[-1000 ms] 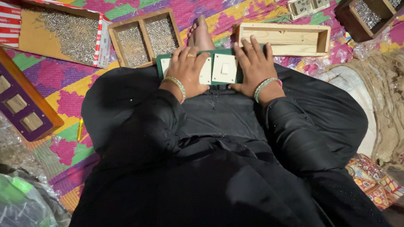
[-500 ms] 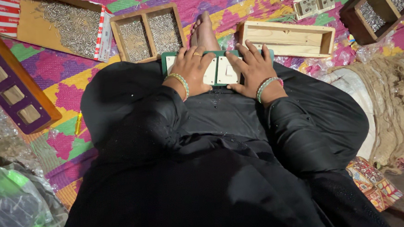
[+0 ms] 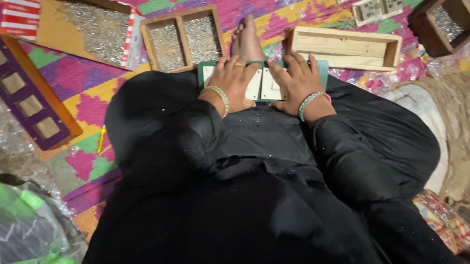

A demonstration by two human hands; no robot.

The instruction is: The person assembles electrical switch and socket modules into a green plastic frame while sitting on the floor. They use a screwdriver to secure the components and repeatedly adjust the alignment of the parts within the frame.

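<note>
Biggest thing in shot is the person's black robe [image 3: 238,201], filling the whole lower middle of the frame, with a colourful woven mat [image 3: 83,97] on the floor under everything. Far right there's a heap of burlap sacking [image 3: 465,130], lower left a crumpled green plastic bag [image 3: 21,250]. Upper left has a flat cardboard box [image 3: 74,28] full of small silvery bits, and a purple tray [image 3: 21,89] with square pockets along the left edge. Top middle: a two-compartment wooden box [image 3: 183,38] with more silvery bits, and to its right a long empty wooden box [image 3: 346,47]. A dark wooden box [image 3: 451,16] sits top right.

Now the centre: a green board [image 3: 267,82] with pale square plates rests on the lap, just below a bare foot [image 3: 247,37]. The left hand [image 3: 233,83] lies flat on it, fingers spread, gripping nothing. The right hand [image 3: 299,81] is the same, pressed down flat beside it, fingers apart.
</note>
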